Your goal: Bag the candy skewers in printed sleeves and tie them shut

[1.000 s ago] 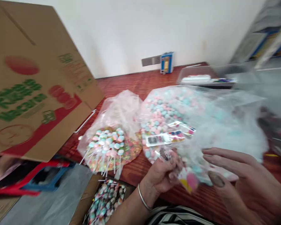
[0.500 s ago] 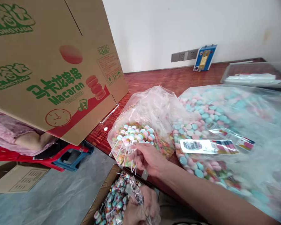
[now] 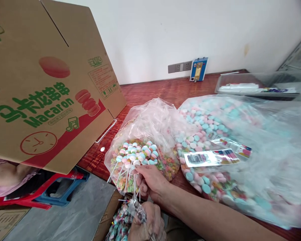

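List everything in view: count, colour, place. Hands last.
Printed carton: one, brown, upper left
Lower carton: one, brown, bottom left
Plastic frames: count unclear, red and blue, lower left
Co-worker: one, in pink, lower left
Table: one, red-brown, centre
Small piece: one, white, near printed carton
Middle bag: one, clear, centre
Candy sticks: many, pink, blue, white, on middle bag
Large bag: one, clear, right
Loose sweets: many, mixed colours, inside both bags
Flat packets: two visible, silver, multicoloured, on large bag
Device: one, blue, by wall
Sockets: one strip, grey, wall
Tray: one, clear, far right
Open box: one, brown, bottom centre
Boxed sweets: many, multicoloured, in open box
Left hand: one, bottom centre, holding clear wrapper
Right hand: one, at candy sticks
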### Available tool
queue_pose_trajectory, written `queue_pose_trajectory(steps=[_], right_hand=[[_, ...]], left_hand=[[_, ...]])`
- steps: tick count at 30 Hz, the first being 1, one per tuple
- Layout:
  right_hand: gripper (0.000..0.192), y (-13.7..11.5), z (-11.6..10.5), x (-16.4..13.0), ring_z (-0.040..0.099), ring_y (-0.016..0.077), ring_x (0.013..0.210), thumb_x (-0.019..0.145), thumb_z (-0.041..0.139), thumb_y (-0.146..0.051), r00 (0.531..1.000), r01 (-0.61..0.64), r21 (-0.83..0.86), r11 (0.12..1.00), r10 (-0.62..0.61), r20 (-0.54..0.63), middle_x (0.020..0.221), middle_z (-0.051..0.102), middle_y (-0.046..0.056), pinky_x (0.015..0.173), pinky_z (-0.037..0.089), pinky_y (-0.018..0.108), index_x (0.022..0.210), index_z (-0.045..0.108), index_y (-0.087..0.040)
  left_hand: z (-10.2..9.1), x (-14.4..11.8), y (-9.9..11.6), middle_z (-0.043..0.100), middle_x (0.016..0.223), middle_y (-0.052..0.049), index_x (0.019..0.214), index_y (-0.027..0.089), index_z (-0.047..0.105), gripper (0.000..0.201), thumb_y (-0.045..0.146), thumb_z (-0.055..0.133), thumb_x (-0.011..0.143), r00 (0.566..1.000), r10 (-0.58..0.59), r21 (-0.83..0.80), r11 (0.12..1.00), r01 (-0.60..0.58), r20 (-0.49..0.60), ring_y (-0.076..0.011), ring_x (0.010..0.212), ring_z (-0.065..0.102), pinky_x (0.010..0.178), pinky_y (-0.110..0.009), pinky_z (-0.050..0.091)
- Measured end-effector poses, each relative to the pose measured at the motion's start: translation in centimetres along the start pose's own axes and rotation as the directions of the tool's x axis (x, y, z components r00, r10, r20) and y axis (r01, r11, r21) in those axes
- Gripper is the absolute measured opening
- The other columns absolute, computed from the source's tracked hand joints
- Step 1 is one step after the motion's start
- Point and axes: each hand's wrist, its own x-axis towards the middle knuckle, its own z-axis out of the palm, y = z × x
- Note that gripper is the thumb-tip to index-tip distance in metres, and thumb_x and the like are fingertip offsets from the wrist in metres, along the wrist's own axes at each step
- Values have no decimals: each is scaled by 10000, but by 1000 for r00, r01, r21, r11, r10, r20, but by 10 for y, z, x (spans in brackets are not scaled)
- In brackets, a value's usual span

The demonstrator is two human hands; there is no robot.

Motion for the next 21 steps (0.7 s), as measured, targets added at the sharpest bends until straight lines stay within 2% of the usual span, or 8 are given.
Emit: queue_pose_trajectory(steps=[5,8,12,14,16,18,19,21], right_hand=[[338,-1,9,11,252,48,249,986,395,-352,999,-43,41,998,43,-4,369,462,-84,279,233,170,725,517,-175],[352,-2,13,21,236,50,249,981,381,-357,999,-42,30,999,43,-34,349,445,-81,274,231,166,703,504,-179],[259,2,17,30,217,65,257,948,368,-272,997,20,0,1000,-20,-70,335,407,-101,280,241,161,727,487,-207],[218,6,18,28,220,70,262,922,370,-236,996,55,-30,998,-58,-73,347,402,-110,287,255,164,730,471,-220],[204,7,15,19,248,71,264,892,399,-219,994,96,-79,992,-100,-53,362,394,-112,296,259,170,696,458,-223],[204,4,5,2,328,74,285,859,454,-209,988,152,-142,978,-156,-15,403,432,-96,315,269,177,655,459,-217],[192,1,-4,-11,396,79,326,847,483,-203,981,192,-178,965,-194,9,457,488,-78,337,294,182,656,481,-209],[187,-9,-30,-41,515,91,451,843,547,-232,959,279,-251,927,-280,35,583,581,-46,408,361,188,661,522,-198]], left_hand=[[17,13,3,331,395,56,470,167,274,586,381,732,767,975,106,-46,994,-98,197,-49,371,342,472,-184,372],[2,13,1,309,346,54,441,173,309,571,395,700,793,942,66,-65,997,-47,328,-55,342,336,452,-188,376],[-26,14,-2,324,336,23,371,185,357,643,605,640,767,905,-76,-68,991,115,419,-69,327,318,410,-217,344],[-31,17,-2,322,337,19,370,188,361,643,611,610,786,871,-45,-112,987,114,490,-74,319,313,399,-223,328],[-30,19,2,325,350,22,398,189,367,605,540,583,841,816,57,-177,983,56,575,-75,320,311,395,-218,322],[-22,15,8,338,393,36,462,187,400,519,454,599,860,824,131,-219,976,-8,551,-72,337,310,397,-201,331],[-16,12,12,352,427,44,508,186,432,454,411,624,852,866,138,-222,975,-32,480,-68,352,316,403,-190,341],[-3,7,18,404,523,50,635,191,519,285,331,665,835,970,125,-206,975,-81,210,-63,409,368,435,-168,379]])
